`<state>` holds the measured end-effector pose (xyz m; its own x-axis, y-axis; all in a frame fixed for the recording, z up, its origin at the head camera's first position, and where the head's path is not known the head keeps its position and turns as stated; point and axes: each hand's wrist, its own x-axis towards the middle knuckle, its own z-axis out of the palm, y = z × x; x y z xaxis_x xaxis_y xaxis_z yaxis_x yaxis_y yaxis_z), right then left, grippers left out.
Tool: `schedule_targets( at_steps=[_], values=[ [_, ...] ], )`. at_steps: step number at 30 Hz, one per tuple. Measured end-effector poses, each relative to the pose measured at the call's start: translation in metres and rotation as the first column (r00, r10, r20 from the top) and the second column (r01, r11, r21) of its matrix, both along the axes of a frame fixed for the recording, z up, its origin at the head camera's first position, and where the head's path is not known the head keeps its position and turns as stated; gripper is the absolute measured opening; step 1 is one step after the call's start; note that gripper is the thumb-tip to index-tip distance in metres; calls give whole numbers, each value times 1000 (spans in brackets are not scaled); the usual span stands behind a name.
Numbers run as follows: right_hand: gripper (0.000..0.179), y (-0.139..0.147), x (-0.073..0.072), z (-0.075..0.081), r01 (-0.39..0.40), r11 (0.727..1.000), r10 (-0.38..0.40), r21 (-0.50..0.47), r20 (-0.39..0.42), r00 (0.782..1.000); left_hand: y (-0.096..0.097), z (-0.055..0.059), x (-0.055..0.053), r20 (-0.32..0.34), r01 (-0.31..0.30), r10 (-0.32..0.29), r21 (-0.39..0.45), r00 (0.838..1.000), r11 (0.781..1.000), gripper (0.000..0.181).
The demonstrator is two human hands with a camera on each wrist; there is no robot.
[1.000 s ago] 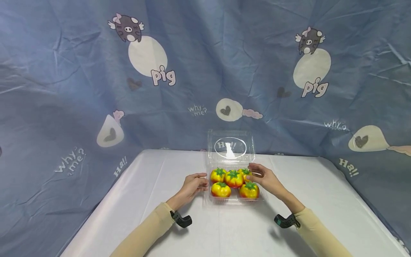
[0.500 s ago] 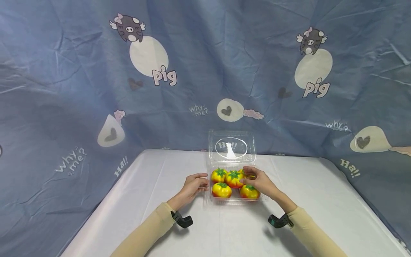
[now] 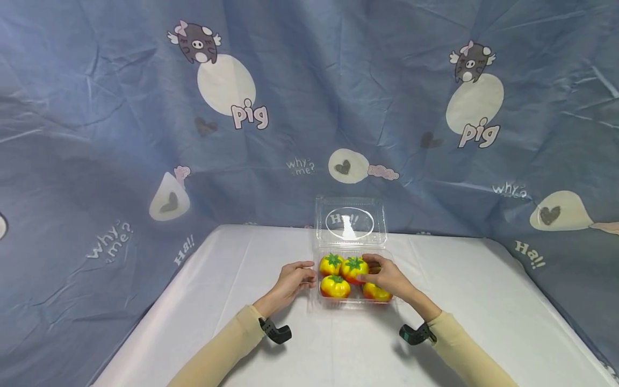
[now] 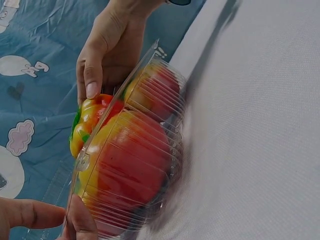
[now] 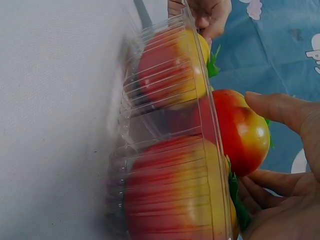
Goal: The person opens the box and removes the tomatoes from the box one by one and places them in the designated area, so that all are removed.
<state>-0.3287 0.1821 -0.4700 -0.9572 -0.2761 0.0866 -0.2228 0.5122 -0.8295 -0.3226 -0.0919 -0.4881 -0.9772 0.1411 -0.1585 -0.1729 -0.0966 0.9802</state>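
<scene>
A clear plastic clamshell box (image 3: pixel 357 302) stands on the table, its lid (image 3: pixel 349 221) tipped up at the back. Several shiny yellow-and-red tomatoes with green leafy tops lie inside. At the box's left side my left hand (image 3: pixel 289 283) pinches the rim between thumb and finger, as the left wrist view shows. My right hand (image 3: pixel 390 277) reaches over the box's right half and holds the middle tomato (image 5: pixel 239 132), which sits higher than the others. Its thumb is on one side, its fingers on the other. That hand partly covers the front right tomato (image 3: pixel 376 292) and hides the back right one.
A white cloth covers the table (image 3: pixel 271 349). Behind it hangs a blue curtain (image 3: pixel 290 64) with pig prints, close to the raised lid. Each wrist wears a black strap with a camera mount.
My right hand has moved left from the back right tomato to the middle one and taken hold of it. My left hand has stayed at the box's left side.
</scene>
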Motion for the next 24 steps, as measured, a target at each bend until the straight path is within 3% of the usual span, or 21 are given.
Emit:
schedule_targets(
  at_steps=[4, 11, 14, 17, 24],
  values=[
    [65, -2, 0, -1, 16, 1000, -15, 26, -19, 1000, -1, 2, 0, -4, 15, -15, 6, 1000, 1000, 46],
    [64, -9, 1, 0, 64, 993, -56, 94, -91, 994, 0, 26, 18, -21, 23, -23, 11, 1000, 1000, 47],
    [63, -11, 2, 0, 78, 990, -65, 115, -106, 992, 0, 28, 20, -14, 21, -21, 3, 1000, 1000, 47],
    [63, -11, 3, 1, 82, 989, -69, 123, -108, 992, 0, 26, 17, -6, 19, -19, -4, 1000, 1000, 47],
    [63, -12, 6, 3, 100, 990, -90, 98, -94, 991, -1, 2, 1, 1, 9, -9, 3, 1000, 1000, 48]
  ],
)
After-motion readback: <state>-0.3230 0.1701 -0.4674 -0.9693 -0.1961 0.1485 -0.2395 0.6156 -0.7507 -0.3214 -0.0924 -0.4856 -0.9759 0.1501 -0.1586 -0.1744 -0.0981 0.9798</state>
